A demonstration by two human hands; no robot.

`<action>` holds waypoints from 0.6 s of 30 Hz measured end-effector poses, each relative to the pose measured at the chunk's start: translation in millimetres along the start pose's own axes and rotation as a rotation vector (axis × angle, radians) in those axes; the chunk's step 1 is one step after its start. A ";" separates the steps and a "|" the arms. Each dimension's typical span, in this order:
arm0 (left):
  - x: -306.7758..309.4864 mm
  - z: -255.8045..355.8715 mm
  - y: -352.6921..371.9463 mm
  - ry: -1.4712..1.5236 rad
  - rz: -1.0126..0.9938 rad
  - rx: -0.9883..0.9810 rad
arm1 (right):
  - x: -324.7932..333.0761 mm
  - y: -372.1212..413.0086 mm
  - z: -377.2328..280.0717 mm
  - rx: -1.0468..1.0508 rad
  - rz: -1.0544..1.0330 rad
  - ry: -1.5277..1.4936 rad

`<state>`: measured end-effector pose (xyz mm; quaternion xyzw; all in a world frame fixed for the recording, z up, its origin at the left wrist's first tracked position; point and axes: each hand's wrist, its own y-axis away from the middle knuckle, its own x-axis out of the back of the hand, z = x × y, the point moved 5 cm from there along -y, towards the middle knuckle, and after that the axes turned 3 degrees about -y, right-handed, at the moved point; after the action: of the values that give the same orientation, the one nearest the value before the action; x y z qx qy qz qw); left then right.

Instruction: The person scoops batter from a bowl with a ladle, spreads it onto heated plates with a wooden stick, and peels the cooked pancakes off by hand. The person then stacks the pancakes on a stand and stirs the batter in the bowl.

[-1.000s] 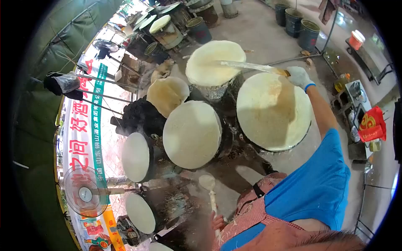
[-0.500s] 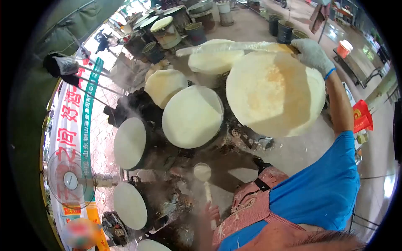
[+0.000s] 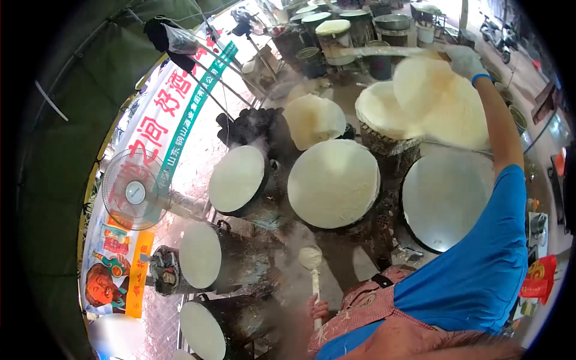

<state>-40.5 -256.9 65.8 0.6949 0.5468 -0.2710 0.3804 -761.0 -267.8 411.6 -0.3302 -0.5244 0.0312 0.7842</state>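
My right hand (image 3: 467, 65), in a pale work glove, grips the end of a long flat stick (image 3: 384, 52) at the upper right. A large thin flatbread (image 3: 450, 105) hangs below the stick, blurred and partly over a stack of pale flatbreads (image 3: 379, 111). Below it a round griddle (image 3: 447, 195) shows a bare surface. My left hand (image 3: 319, 308) is closed around the handle of a ladle (image 3: 311, 258), whose bowl is coated pale. The nearest round griddle (image 3: 333, 183) is covered with a pale layer. A browned sheet (image 3: 315, 119) lies behind it.
More covered griddles (image 3: 237, 179) stand on the left, one (image 3: 200, 255) nearer me. A fan (image 3: 135, 192) stands before a printed banner (image 3: 180, 120). Steam drifts over the griddles. Buckets and drums (image 3: 336, 42) stand at the back; a red bag (image 3: 538, 277) is at the right.
The view has turned, shifting the griddles and banner. The flatbread, spread wide before, now sags in folds near the stack. The bare griddle has come into view. Both hands keep their tools.
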 end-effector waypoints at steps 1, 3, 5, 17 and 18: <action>-6.5 -4.2 -9.5 0.078 0.044 -0.038 | -5.8 -12.1 6.4 0.051 0.084 -0.008; 29.9 25.2 -14.0 -0.134 0.260 -0.208 | -23.5 -26.1 12.0 0.081 0.141 0.066; 50.6 45.9 -18.8 -0.227 0.354 -0.238 | -50.5 -22.8 -11.8 0.057 0.014 0.206; -0.2 48.4 -52.7 -0.237 0.418 -0.292 | -359.7 90.1 -169.4 -0.095 -0.284 -0.125; -4.0 46.6 -52.1 -0.245 0.437 -0.303 | -366.2 88.4 -174.8 -0.103 -0.290 -0.142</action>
<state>-90.1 -291.6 30.6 0.6933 0.3685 -0.1799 0.5926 -751.4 -428.4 28.7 -0.2875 -0.6216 -0.0860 0.7236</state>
